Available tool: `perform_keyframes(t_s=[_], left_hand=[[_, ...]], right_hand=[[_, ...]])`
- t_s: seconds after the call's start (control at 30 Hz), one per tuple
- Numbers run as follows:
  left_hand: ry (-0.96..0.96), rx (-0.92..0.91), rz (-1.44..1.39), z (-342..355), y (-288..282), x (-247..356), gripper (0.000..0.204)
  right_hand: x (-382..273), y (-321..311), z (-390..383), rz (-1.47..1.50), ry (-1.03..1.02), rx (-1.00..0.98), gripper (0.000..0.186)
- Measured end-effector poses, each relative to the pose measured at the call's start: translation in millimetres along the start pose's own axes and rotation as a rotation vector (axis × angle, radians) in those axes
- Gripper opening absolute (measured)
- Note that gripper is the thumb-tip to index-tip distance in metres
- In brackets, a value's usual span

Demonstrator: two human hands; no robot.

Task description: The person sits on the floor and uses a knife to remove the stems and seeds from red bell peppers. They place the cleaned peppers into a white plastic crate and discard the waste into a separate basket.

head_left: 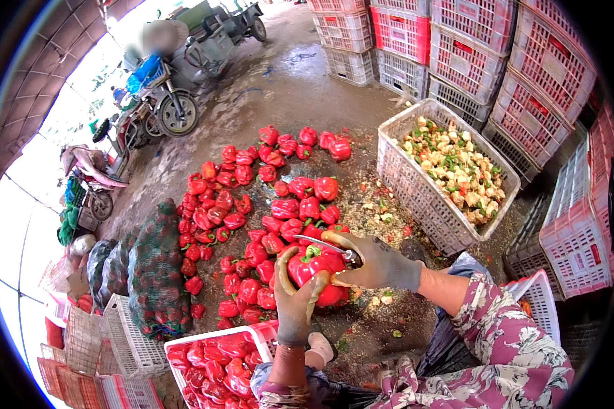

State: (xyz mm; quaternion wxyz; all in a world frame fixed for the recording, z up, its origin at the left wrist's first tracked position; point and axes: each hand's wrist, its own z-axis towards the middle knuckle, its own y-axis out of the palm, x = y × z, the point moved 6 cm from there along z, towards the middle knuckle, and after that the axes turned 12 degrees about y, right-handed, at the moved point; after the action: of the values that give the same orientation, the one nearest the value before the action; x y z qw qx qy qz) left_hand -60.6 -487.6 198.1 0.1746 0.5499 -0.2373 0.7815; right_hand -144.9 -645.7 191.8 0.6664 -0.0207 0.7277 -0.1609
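A red bell pepper (pixel 315 270) with a green stem faces up between my two gloved hands. My left hand (pixel 295 307) is wrapped round its left side, thumb and fingers pressed to the skin. In my right hand (pixel 383 263) is a knife (pixel 314 240) with a thin curved blade and a dark handle. The blade passes just above the far side of the stem; whether it touches the pepper I cannot tell. My right thumb rests against the pepper's right side. Many loose red bell peppers (pixel 288 208) lie on the ground just beyond my hands.
A grey crate (pixel 416 204) of cut pepper cores stands to the right. At lower left a white crate (pixel 266 335) holds red peppers, beside a full mesh sack (pixel 158 273). Stacked crates (pixel 471 58) line the far right. Motorbikes (pixel 174 112) stand at far left.
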Motion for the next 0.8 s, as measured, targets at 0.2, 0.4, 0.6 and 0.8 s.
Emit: perform_keyframes(t_s=[0.2,0.4,0.6,0.8], left_hand=[[-0.011,-0.026,-0.027,-4,23,27,0.064],[0.016,-0.119,0.017,-12,28,14,0.055],[-0.017,-0.125,-0.058,-10,28,16,0.049],[-0.061,-0.122,-0.126,-9,24,16,0.047]], right_hand=[[23,-4,-12,-0.099,-0.024,0.088,0.077],[4,-13,-17,-0.200,-0.075,0.137,0.060],[2,-18,-17,-0.041,-0.143,0.121,0.051],[8,-19,-18,-0.055,-0.018,0.086,0.054]])
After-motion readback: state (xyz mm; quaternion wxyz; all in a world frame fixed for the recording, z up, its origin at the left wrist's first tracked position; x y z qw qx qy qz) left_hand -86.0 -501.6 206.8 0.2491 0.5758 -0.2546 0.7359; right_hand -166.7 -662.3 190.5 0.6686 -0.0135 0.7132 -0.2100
